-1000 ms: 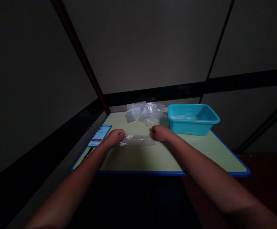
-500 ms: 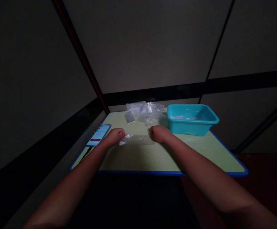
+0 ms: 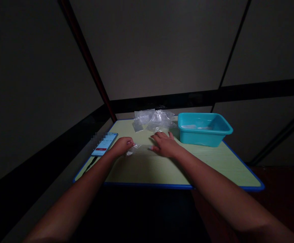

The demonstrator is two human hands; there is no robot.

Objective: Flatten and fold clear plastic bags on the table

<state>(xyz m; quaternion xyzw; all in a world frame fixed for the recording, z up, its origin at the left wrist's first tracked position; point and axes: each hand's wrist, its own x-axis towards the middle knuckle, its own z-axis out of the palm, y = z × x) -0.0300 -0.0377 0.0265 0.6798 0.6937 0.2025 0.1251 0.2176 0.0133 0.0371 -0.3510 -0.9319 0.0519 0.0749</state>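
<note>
My left hand [image 3: 123, 145] is closed on one end of a clear plastic bag [image 3: 134, 149], low over the left half of the table. The bag stretches right across the tabletop, its far part faint and partly under my right hand [image 3: 164, 144]. That hand has its fingers spread, palm down, with the thumb near the bag; whether it presses on the bag I cannot tell. Beyond both hands lies a loose pile of clear plastic bags [image 3: 159, 118] at the table's back edge.
A turquoise plastic basin [image 3: 200, 137] with some pale pieces inside stands right of my right hand. Left of my left hand lies a phone [image 3: 106, 143] with its screen lit. The pale table [image 3: 147, 172] has a blue edge, and a wall rises behind it.
My right hand was closed at the bag's right end; its fingers have opened and spread, and it has shifted slightly left. My left hand stays closed on the bag.
</note>
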